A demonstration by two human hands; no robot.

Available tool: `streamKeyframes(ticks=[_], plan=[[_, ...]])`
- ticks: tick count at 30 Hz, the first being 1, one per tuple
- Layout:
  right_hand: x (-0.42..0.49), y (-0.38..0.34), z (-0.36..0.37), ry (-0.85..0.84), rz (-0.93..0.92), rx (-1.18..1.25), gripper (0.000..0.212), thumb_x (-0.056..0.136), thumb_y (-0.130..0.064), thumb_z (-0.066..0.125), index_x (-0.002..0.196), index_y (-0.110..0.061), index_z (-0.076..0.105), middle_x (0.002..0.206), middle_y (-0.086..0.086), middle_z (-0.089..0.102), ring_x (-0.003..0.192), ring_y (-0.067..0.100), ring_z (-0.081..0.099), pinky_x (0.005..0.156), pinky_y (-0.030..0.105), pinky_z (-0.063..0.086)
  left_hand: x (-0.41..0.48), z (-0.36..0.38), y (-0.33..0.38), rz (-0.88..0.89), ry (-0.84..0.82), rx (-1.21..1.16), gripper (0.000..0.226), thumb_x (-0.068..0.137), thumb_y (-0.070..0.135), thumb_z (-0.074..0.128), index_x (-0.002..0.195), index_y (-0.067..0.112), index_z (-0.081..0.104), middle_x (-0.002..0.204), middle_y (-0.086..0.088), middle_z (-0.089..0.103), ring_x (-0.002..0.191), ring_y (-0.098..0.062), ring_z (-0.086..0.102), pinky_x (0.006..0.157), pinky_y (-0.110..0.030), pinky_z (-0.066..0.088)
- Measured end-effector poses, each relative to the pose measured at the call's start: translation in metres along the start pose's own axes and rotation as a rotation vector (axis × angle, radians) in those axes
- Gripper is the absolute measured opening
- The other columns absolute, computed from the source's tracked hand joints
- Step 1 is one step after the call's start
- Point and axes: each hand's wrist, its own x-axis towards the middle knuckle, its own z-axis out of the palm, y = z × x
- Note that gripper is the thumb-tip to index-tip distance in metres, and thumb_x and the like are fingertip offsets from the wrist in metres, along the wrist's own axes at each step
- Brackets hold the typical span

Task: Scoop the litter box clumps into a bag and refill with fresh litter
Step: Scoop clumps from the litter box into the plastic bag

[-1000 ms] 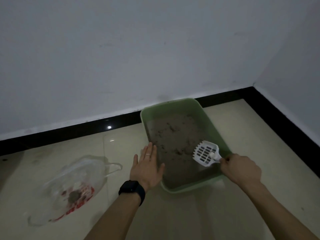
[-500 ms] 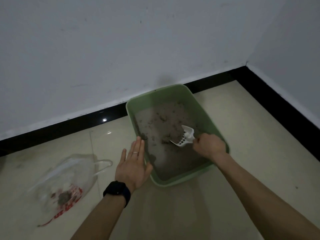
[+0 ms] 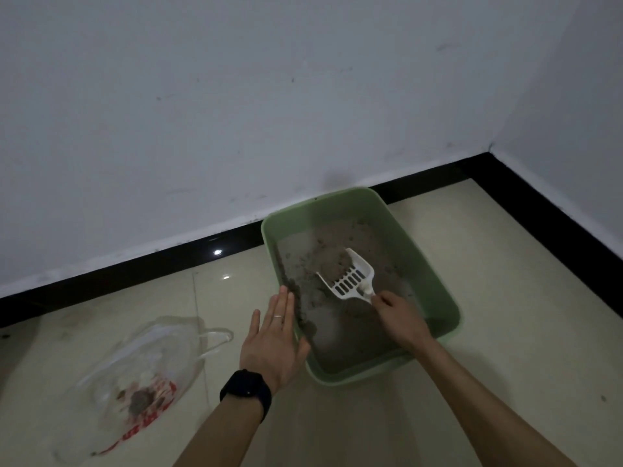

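A green litter box (image 3: 438, 274) stands on the tiled floor by the wall, with grey litter (image 3: 317, 264) and dark clumps inside. My right hand (image 3: 401, 320) grips the handle of a white slotted scoop (image 3: 350, 279), whose blade holds a heap of litter over the box's middle. My left hand (image 3: 273, 338), fingers straight, lies flat against the box's left rim. A clear plastic bag (image 3: 145, 372) with red print lies open on the floor to the left, with a dark clump (image 3: 140, 401) inside.
A white wall with a black skirting (image 3: 135, 274) runs behind the box, and a second wall meets it at the right corner. Beige floor tiles (image 3: 505, 298) surround the box.
My right hand moved from the box's right rim into the box and pushed the scoop through the litter, which now sits heaped in the blade. The left hand stays at the left rim.
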Motion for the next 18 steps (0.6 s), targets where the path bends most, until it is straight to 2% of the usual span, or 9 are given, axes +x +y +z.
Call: streamKeyframes(ticks=[4, 7, 10, 13, 18], plan=[[-0.02, -0.004, -0.011, 0.06, -0.03, 0.253, 0.036, 0.099, -0.036, 0.049, 0.075, -0.011, 0.058, 0.062, -0.004, 0.056, 0.061, 0.014, 0.05, 0.063, 0.033, 0.034, 0.0, 0.001, -0.002, -0.012, -0.014, 0.005, 0.089, 0.069, 0.064, -0.017, 0.143, 0.017, -0.033, 0.155, 0.003, -0.035, 0.15, -0.013, -0.02, 0.12, -0.041, -0.009], [-0.034, -0.006, -0.01, 0.095, -0.044, 0.291, 0.037, 0.098, -0.034, 0.051, 0.068, -0.014, 0.055, 0.056, -0.007, 0.053, 0.058, 0.012, 0.047, 0.061, 0.032, 0.032, 0.001, -0.001, -0.003, -0.017, -0.035, 0.023, 0.077, 0.093, 0.062, 0.003, 0.144, 0.017, -0.031, 0.159, 0.002, -0.031, 0.15, -0.013, -0.02, 0.121, -0.042, -0.008], [-0.045, -0.01, -0.007, 0.118, -0.043, 0.255, 0.038, 0.099, -0.035, 0.05, 0.067, -0.015, 0.055, 0.057, -0.005, 0.055, 0.058, 0.013, 0.049, 0.06, 0.032, 0.034, 0.0, -0.007, -0.002, -0.011, -0.066, 0.032, 0.076, 0.102, 0.054, 0.018, 0.151, 0.016, -0.024, 0.158, 0.002, -0.032, 0.15, -0.014, -0.02, 0.122, -0.044, -0.007], [-0.052, -0.012, -0.004, 0.146, -0.046, 0.233, 0.038, 0.099, -0.035, 0.049, 0.065, -0.019, 0.054, 0.059, -0.004, 0.056, 0.06, 0.014, 0.052, 0.06, 0.033, 0.035, 0.0, -0.01, 0.0, -0.019, -0.083, 0.027, 0.075, 0.102, 0.053, 0.019, 0.154, 0.015, -0.021, 0.161, 0.001, -0.028, 0.15, -0.015, -0.019, 0.123, -0.045, -0.006], [-0.058, -0.01, -0.005, 0.145, -0.032, 0.104, 0.036, 0.101, -0.039, 0.045, 0.074, -0.018, 0.058, 0.07, -0.002, 0.061, 0.069, 0.016, 0.057, 0.06, 0.031, 0.037, -0.002, -0.011, -0.001, -0.021, -0.092, -0.014, 0.071, 0.103, 0.051, 0.018, 0.155, 0.018, -0.018, 0.162, 0.003, -0.026, 0.151, -0.013, -0.017, 0.123, -0.045, -0.004]])
